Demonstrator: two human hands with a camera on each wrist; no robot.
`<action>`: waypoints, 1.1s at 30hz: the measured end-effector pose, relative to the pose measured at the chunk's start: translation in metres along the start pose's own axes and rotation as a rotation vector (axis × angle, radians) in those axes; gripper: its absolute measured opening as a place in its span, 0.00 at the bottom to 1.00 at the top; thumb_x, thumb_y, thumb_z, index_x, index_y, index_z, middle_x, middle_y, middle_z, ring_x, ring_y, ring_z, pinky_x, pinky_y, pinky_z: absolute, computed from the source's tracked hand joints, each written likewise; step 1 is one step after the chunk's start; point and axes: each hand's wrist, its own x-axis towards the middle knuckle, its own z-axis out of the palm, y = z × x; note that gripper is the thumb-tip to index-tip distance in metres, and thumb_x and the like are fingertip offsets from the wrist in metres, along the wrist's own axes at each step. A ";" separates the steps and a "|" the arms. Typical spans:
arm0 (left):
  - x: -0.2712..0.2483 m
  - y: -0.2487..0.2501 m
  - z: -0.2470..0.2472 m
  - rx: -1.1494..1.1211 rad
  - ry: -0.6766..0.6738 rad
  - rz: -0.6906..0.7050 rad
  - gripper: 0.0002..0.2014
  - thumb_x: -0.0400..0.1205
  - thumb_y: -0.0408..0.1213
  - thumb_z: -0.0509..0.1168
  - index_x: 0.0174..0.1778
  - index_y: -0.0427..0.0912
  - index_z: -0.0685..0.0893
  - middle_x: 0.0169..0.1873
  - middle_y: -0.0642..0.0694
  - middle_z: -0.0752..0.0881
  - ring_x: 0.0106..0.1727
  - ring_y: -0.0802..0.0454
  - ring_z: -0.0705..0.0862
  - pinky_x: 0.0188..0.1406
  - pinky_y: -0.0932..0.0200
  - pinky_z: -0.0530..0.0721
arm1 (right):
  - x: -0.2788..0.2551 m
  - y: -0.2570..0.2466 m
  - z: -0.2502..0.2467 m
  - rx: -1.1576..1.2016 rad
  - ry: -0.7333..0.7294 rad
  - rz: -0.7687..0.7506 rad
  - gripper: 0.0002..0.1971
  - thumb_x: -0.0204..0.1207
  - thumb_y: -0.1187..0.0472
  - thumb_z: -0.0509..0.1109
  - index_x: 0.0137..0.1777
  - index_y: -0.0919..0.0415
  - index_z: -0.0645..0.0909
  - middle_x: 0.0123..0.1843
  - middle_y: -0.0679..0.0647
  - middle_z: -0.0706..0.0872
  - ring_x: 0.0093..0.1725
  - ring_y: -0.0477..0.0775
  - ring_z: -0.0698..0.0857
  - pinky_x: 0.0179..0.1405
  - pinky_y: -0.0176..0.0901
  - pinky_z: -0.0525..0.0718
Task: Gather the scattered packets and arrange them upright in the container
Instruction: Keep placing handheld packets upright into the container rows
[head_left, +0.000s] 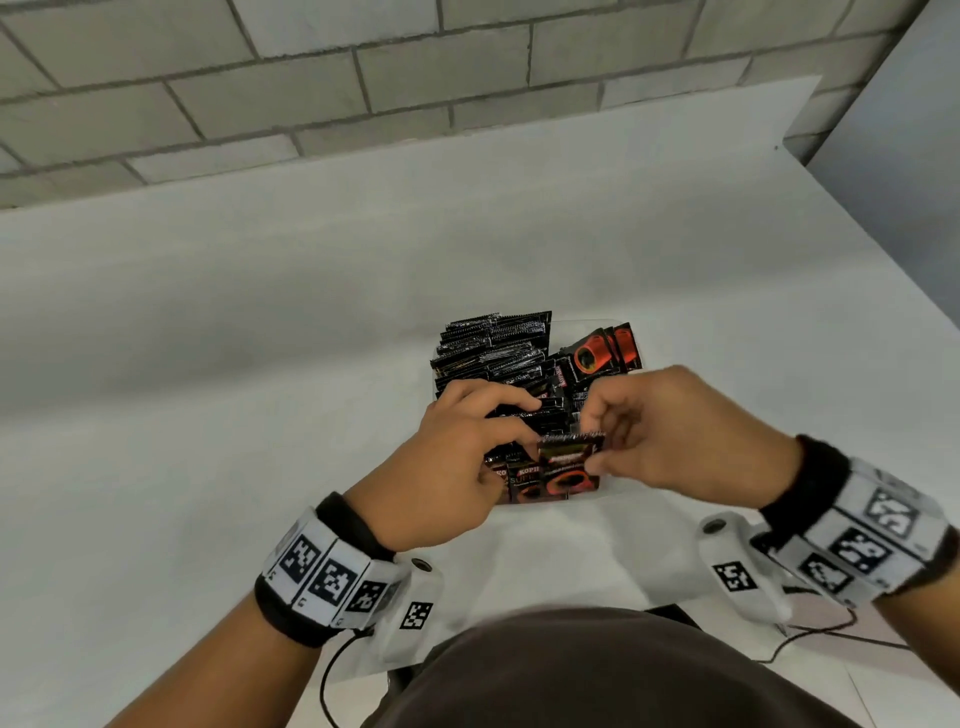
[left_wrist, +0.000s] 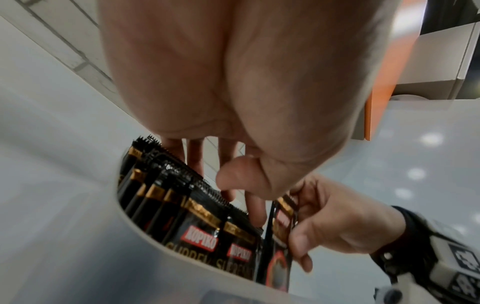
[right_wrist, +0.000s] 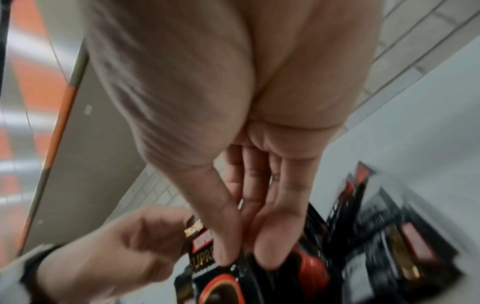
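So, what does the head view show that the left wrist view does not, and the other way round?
Only the head view shows the whole white table, the brick wall, the loose packets lying flat at the far right of the container, and both wrist bands.

Only the left wrist view shows the standing packets from the side, with readable KOPIKO labels, behind the container's translucent wall.

Both show the left hand touching the row and the right hand pinching one packet at the near end.

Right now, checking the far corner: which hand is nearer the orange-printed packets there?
Right. The right hand sits just below the orange-printed packets; the left hand lies farther down-left.
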 end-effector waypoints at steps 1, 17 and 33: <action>0.000 0.000 0.000 -0.003 -0.006 -0.004 0.26 0.70 0.30 0.58 0.59 0.56 0.87 0.75 0.64 0.73 0.77 0.55 0.63 0.76 0.45 0.71 | 0.001 0.003 0.009 -0.012 -0.011 -0.001 0.14 0.66 0.65 0.87 0.39 0.51 0.84 0.34 0.45 0.90 0.32 0.42 0.87 0.37 0.37 0.86; 0.005 0.000 0.005 0.022 0.099 0.018 0.05 0.82 0.40 0.74 0.51 0.57 0.90 0.69 0.66 0.78 0.74 0.58 0.67 0.76 0.52 0.69 | 0.024 0.037 -0.017 -0.802 0.020 0.191 0.24 0.75 0.34 0.72 0.59 0.53 0.85 0.50 0.49 0.71 0.50 0.52 0.75 0.46 0.50 0.84; 0.006 0.000 0.006 0.083 0.081 0.039 0.12 0.84 0.37 0.71 0.53 0.63 0.91 0.71 0.66 0.76 0.75 0.56 0.65 0.77 0.47 0.64 | 0.023 0.033 -0.022 -0.948 -0.044 0.017 0.10 0.74 0.50 0.72 0.34 0.50 0.89 0.42 0.44 0.64 0.42 0.53 0.76 0.26 0.47 0.79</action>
